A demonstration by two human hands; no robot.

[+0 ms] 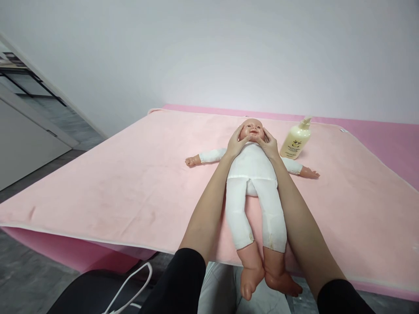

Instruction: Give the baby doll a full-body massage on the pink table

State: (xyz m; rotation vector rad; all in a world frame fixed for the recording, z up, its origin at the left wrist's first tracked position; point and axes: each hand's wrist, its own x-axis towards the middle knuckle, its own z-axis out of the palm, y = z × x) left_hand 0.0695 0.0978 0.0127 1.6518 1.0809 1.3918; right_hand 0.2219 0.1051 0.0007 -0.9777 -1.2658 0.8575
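Note:
A baby doll (252,168) with a white cloth body lies on its back on a light pink blanket (114,174), its head towards the wall and its feet over the table's front edge. Both of its arms are spread out sideways. My left hand (236,141) holds the left side of the doll's head, with the thumb near its chin. On the other side of the head, my right hand (269,144) cups the cheek, its thumb also by the chin. Right of my right hand stands a pale yellow pump bottle (295,140).
A darker pink cover (389,141) shows beneath the blanket at the back right. Behind the table rises a plain wall (229,52). At the lower left are a black chair (94,292) and a white cable (131,301).

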